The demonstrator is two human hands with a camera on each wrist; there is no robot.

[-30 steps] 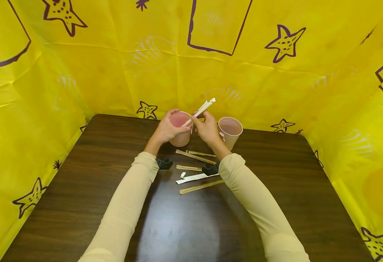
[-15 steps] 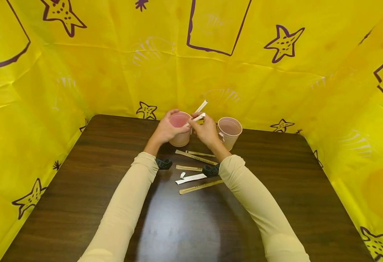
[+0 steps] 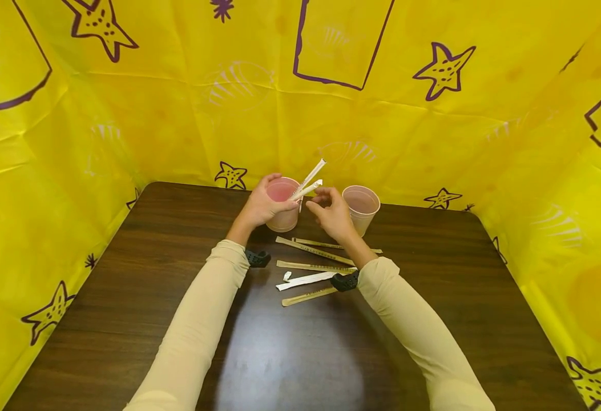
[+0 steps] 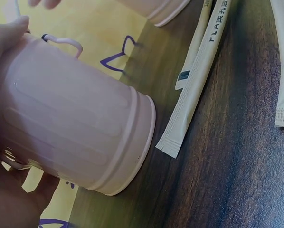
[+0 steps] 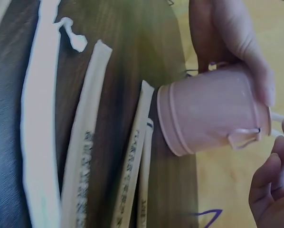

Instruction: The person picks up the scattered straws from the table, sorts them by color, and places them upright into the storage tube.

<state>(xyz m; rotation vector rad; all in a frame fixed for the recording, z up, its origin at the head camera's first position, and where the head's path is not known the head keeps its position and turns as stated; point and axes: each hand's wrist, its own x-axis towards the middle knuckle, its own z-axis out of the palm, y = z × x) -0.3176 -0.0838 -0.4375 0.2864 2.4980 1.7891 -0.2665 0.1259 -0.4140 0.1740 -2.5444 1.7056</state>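
Observation:
My left hand (image 3: 260,206) grips a small pink bucket (image 4: 71,109) at the back of the table, its thumb along the rim. Two white paper-wrapped straws (image 3: 313,173) stand in this bucket and lean over its right rim. The right wrist view shows a little side handle (image 5: 244,137) near the bucket's mouth. Just to the right of the straws is my right hand (image 3: 333,216), fingers loosely bent, apart from them and with nothing visible in its grasp. A second pink bucket (image 3: 362,210) stands upright beyond that hand.
Several tan paper-wrapped straws (image 3: 313,266) lie on the dark wood table (image 3: 141,297) in front of the buckets. Among them lies a white wrapped straw (image 3: 305,279) with a torn curl of paper. A yellow patterned sheet (image 3: 279,125) walls in the back and sides.
My right hand has let go of the white straw it held and drawn back to the right. Both white straws now rest in the left bucket. The left hand stays in place.

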